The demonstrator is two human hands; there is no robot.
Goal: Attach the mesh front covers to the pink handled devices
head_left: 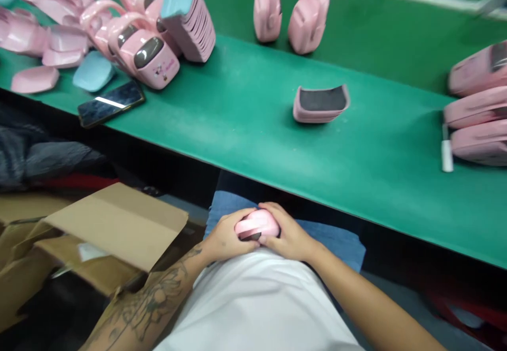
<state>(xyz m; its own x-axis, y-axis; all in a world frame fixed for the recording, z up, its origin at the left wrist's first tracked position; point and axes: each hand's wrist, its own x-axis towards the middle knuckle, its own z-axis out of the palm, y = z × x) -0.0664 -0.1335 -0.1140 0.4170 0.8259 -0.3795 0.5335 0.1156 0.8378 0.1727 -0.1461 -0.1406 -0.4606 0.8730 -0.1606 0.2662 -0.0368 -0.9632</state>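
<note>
A pink plastic housing with a loop handle (259, 223) sits in my lap, close against my white shirt. My left hand (232, 237) wraps round its left side, and my right hand (289, 234) grips it from the right, thumb on the near edge. A dark panel shows in part at its lower side; the rest is covered by my fingers. On the green bench (245, 129) ahead of me lies a curved pink piece with a dark grey inner face (321, 102).
Pink handled housings (156, 57) and a stack of pink and blue trays (190, 20) crowd the left. A phone (111, 103) lies by the bench edge. More housings (481, 108) and a white tube (447, 153) are at right. A cardboard box (119, 224) stands open at lower left.
</note>
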